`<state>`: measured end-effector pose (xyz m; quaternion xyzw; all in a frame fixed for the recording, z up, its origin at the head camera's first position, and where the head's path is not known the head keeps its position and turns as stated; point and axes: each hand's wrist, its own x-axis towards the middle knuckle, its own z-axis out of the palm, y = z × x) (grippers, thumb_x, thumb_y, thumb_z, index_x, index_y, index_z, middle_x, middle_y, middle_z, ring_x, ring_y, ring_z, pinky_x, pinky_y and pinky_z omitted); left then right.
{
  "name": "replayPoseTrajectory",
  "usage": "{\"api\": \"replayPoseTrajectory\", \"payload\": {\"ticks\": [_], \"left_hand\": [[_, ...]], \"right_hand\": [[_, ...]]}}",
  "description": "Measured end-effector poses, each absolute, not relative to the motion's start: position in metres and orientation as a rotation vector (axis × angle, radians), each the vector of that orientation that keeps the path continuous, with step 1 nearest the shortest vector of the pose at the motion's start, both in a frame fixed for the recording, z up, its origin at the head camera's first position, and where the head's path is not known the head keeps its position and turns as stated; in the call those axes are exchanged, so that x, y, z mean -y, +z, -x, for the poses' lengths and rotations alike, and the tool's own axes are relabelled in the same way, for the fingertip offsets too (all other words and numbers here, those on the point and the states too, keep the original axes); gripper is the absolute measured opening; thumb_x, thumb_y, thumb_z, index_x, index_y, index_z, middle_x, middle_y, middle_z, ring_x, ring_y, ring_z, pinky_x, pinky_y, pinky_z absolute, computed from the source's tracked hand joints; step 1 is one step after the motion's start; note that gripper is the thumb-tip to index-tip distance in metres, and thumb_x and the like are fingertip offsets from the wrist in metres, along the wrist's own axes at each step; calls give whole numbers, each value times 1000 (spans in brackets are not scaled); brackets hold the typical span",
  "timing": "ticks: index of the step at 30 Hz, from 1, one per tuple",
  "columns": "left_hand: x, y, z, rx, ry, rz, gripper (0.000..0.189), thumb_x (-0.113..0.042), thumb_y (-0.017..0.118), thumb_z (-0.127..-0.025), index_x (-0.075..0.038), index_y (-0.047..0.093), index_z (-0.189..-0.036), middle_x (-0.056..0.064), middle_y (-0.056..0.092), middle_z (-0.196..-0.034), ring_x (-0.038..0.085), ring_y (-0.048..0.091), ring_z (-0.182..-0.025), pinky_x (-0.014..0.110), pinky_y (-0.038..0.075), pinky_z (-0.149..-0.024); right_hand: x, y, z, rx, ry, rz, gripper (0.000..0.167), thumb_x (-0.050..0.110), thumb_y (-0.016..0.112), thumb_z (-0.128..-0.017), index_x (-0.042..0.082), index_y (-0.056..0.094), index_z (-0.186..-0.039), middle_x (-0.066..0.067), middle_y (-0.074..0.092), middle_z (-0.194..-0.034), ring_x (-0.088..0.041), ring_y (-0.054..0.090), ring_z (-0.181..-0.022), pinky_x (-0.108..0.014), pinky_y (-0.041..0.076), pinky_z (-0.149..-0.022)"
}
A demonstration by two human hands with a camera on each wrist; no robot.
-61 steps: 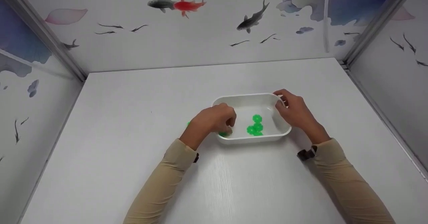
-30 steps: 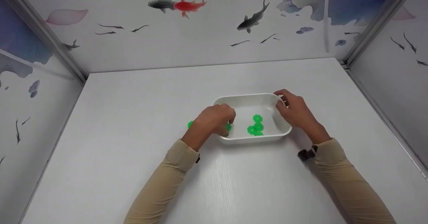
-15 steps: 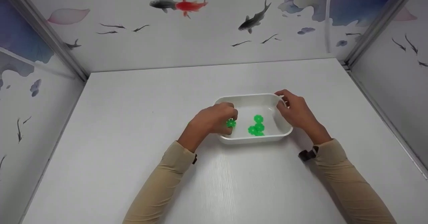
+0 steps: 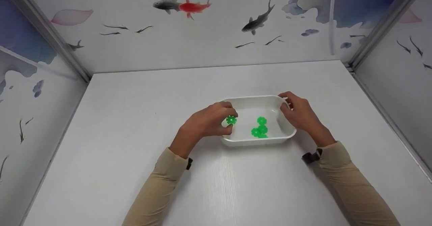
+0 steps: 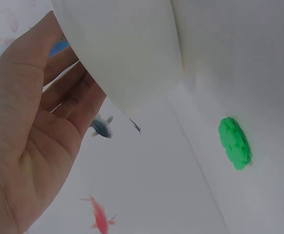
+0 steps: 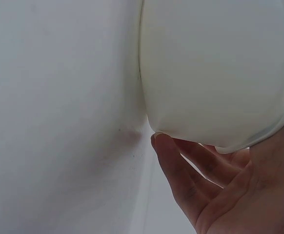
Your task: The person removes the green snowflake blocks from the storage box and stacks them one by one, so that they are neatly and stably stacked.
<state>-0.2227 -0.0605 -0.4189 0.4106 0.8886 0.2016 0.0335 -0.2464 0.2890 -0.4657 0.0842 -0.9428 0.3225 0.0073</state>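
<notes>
In the head view, a white rectangular tray point(image 4: 256, 141) stands on the table. My left hand point(image 4: 207, 121) reaches over its left end and holds a green flower-shaped plastic disc point(image 4: 231, 119) between thumb and fingers. Inside, right of that hand, lies a small group of similar green discs point(image 4: 262, 129). My right hand point(image 4: 298, 113) grips the tray's far right corner, thumb inside the rim and fingers outside. The right wrist view shows those fingers point(image 6: 181, 180) against the outer wall. Thicker, seemingly stacked green discs point(image 5: 234, 144) lie on the table outside the tray, hidden in the head view.
The white table point(image 4: 135, 135) is bounded by a back panel point(image 4: 202, 47) painted with fish and by side panels with metal corner posts. A dark wrist strap device point(image 4: 311, 156) sits at the right cuff.
The left hand's disc has risen from the tray's near left corner and turned to show its face; the hand has drawn slightly left and up. The right hand keeps its hold.
</notes>
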Motion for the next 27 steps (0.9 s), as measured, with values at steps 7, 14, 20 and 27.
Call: {"api": "replayPoseTrajectory", "payload": {"ticks": [7, 14, 20, 27], "left_hand": [[73, -423, 218, -2832, 641, -1290, 31, -16, 75, -96, -9, 76, -127, 7, 72, -123, 21, 68, -112, 34, 62, -95], [86, -426, 214, -2881, 675, -1354, 28, -15, 76, -97, -8, 76, -125, 6, 73, -121, 21, 69, -111, 31, 63, -93], [99, -429, 214, -2902, 748, -1364, 24, -14, 77, -97, -7, 76, -120, 6, 73, -121, 21, 70, -112, 31, 63, -96], [115, -434, 213, -2970, 761, -1438, 22, -15, 80, -97, -8, 76, -117, 7, 73, -116, 19, 71, -102, 28, 64, -87]], "right_hand": [[-289, -465, 247, 2957, 1023, -254, 40, 22, 47, -112, 10, 58, -149, -24, 71, -134, -36, 68, -112, -49, 57, -90], [-289, -466, 247, 2963, 999, -254, 40, 21, 47, -112, 9, 58, -148, -23, 72, -129, -32, 64, -102, -41, 53, -82], [-289, -465, 247, 2970, 994, -241, 41, 21, 47, -111, 9, 58, -149, -23, 72, -127, -32, 62, -100, -39, 52, -79], [-290, -467, 248, 2964, 993, -246, 41, 21, 47, -111, 9, 58, -149, -22, 72, -127, -32, 63, -101, -42, 52, -81]]}}
